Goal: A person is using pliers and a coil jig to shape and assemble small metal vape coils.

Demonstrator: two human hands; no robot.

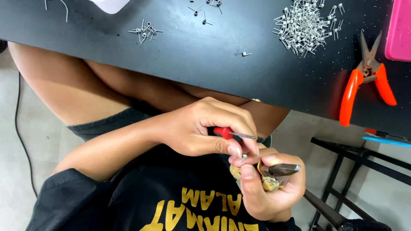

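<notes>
Head view looks down past a black tabletop [205, 55] to two hands working close together just below its near edge. Left hand [201, 128] is curled shut around a small screwdriver with a red handle [223, 132], its thin metal shaft [243, 136] poking out past the fingers toward the right. Right hand [267, 188], directly beneath and touching the left at the fingertips, is closed around a brownish, partly hidden object [270, 184] with a dark metal piece [284, 170] sticking out over the fingers; what that object is cannot be made out. A tiny pale metal part [244, 157] sits pinched where left thumb and right thumb meet.

Above the hands on the tabletop lies a heap of small wire coils [302, 25], with a lone coil [246, 54] nearer the hands and a smaller cluster [145, 31] up and to the left. Orange-handled snips [367, 81] lie well to the right of the hands, beside a pink tray [399, 30].
</notes>
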